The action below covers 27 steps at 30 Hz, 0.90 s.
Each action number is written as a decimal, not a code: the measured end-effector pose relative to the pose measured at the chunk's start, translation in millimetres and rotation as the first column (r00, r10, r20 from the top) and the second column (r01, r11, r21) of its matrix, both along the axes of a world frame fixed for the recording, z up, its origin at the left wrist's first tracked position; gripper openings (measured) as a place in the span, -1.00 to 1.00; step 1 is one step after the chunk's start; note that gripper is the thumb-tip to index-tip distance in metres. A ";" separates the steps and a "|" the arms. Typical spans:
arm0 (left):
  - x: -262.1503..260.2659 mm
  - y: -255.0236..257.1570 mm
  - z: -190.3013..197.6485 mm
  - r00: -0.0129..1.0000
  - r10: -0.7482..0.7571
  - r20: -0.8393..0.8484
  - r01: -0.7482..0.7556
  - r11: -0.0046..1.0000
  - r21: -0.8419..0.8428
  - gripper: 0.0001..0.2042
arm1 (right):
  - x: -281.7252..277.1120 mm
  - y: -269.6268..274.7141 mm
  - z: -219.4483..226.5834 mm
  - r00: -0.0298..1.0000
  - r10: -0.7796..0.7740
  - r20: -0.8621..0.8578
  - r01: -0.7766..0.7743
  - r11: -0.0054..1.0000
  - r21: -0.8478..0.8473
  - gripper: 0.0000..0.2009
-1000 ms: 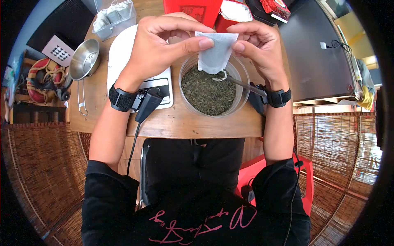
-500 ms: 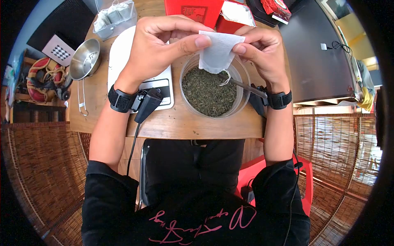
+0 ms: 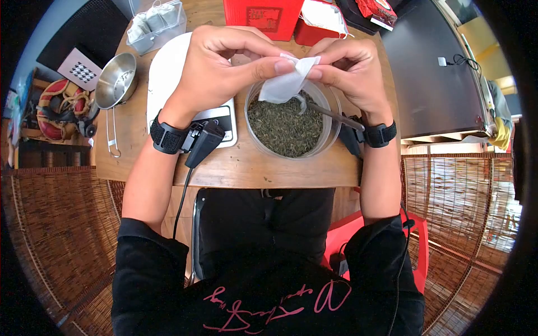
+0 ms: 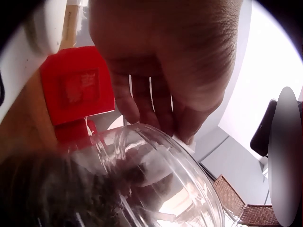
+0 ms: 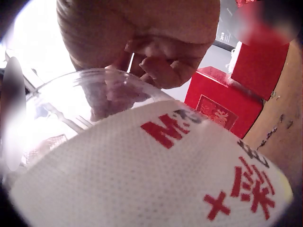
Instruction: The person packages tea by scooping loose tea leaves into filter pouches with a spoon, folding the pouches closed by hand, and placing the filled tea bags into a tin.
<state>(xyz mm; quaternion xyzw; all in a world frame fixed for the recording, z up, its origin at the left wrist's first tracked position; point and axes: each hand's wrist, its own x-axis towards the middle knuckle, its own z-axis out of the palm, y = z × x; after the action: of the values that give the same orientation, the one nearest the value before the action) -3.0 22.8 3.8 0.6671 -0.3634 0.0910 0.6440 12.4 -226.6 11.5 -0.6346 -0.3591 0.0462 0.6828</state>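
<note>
My left hand (image 3: 221, 70) and my right hand (image 3: 356, 73) together pinch the upper edge of a small white tea bag (image 3: 280, 88), thumbs against fingertips. The bag's top is folded and bunched between them, and its body hangs tilted to the left. Below it stands a clear round tub (image 3: 251, 140) of dried, chopped tea leaves (image 3: 288, 131). A metal-handled spoon (image 3: 339, 117) leans in the tub, its handle toward my right wrist. In the left wrist view the tub's clear wall (image 4: 189, 165) stands in front of my fingertips and partly hides them.
A white kitchen scale (image 3: 168, 73) lies left of the tub, beside a steel pan (image 3: 115, 84). Behind are a clear box (image 3: 162, 39) of filled bags and a red box (image 3: 266, 19). White bags (image 3: 322, 17) fill another red box. A white surface with red lettering (image 5: 142, 175) fills much of the right wrist view.
The tea bag was held flat and spread between both hands; its top is now folded over and gathered. My hands have come closer together, and the bag's body has swung left.
</note>
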 end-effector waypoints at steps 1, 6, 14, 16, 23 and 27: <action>-0.2 -0.4 -0.5 0.998 -0.015 0.056 0.012 0.999 0.046 -0.90 | -0.4 -0.9 -0.1 1.000 -0.001 -0.003 0.001 1.000 0.000 -0.88; 0.1 3.3 -3.2 0.998 -0.017 -0.062 0.015 0.999 -0.033 -0.88 | 5.2 -10.1 0.3 0.999 -0.013 -0.037 0.016 0.997 0.076 -0.86; 3.1 2.8 -3.0 1.000 -0.013 -0.026 0.016 0.992 0.122 -0.83 | 4.1 -12.3 -1.9 0.992 -0.060 -0.115 0.065 0.997 0.046 -0.86; 2.6 0.7 -3.8 0.998 -0.039 -0.048 0.044 0.993 0.113 -0.85 | 1.6 -7.9 -2.3 0.994 -0.042 -0.104 0.045 0.999 0.029 -0.86; 9.2 2.5 -3.6 0.993 0.018 0.117 -0.023 0.999 0.039 -0.85 | 2.6 -13.1 -4.0 0.991 0.014 -0.134 -0.020 0.999 -0.044 -0.83; 4.3 1.5 -1.8 0.998 0.009 0.070 -0.013 0.998 0.063 -0.81 | -3.1 -11.8 1.8 0.996 -0.069 -0.056 0.055 0.974 -0.220 -0.85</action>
<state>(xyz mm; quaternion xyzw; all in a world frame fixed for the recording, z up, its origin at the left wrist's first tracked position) 1.3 24.4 2.0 0.6856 -0.3846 0.1062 0.6089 9.3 -238.4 13.3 -0.7151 -0.3099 0.0840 0.6209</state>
